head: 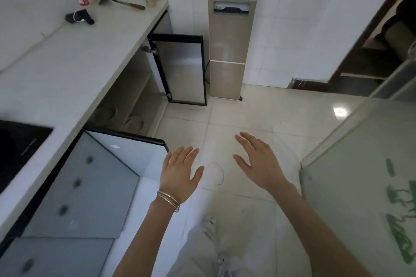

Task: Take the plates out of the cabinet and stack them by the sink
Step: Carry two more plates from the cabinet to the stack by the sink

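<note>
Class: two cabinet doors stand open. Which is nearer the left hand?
The door with dark spots, right beside the left hand; the other door stands farther off, next to the water dispenser.

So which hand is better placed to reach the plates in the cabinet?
Left, probably: the left hand is open and nearer the plates in the cabinet; the right hand is farther.

I see a shiny tiled floor, a smooth matt countertop at ten o'clock, a frosted glass cabinet door, and thin metal bracelets.
</note>
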`<state>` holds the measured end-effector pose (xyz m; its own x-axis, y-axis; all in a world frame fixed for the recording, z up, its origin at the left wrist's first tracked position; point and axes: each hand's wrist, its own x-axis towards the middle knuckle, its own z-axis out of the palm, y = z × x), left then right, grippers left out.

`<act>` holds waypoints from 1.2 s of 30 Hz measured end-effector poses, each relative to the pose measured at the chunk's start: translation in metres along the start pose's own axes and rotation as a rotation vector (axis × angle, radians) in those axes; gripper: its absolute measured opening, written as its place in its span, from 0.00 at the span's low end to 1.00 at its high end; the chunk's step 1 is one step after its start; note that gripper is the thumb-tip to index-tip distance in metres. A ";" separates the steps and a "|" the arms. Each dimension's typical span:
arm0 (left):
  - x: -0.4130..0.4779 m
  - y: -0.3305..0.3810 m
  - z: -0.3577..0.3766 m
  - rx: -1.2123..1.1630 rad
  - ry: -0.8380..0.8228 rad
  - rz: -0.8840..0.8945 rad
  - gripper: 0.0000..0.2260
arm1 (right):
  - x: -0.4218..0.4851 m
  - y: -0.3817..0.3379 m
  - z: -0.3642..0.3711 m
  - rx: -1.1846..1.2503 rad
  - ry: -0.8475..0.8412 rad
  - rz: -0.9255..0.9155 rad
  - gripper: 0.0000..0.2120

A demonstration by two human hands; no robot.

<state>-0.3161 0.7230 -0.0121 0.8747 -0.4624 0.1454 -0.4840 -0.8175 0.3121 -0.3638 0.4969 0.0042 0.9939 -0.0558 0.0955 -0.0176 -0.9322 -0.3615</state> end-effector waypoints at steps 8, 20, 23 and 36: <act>0.062 -0.023 0.019 0.050 -0.040 -0.106 0.24 | 0.085 0.023 0.017 0.015 -0.052 -0.059 0.28; 0.204 -0.052 0.022 0.061 0.030 -0.242 0.26 | 0.256 0.052 0.001 -0.007 -0.143 -0.259 0.30; 0.225 -0.056 0.023 0.076 0.038 -0.276 0.25 | 0.284 0.056 0.002 -0.001 -0.145 -0.301 0.28; 0.339 -0.062 0.046 0.083 0.111 -0.541 0.26 | 0.443 0.099 0.012 -0.004 -0.315 -0.581 0.25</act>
<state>0.0091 0.6008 -0.0257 0.9942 0.0665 0.0842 0.0388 -0.9545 0.2956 0.0761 0.3843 0.0001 0.8264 0.5631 -0.0016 0.5312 -0.7805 -0.3298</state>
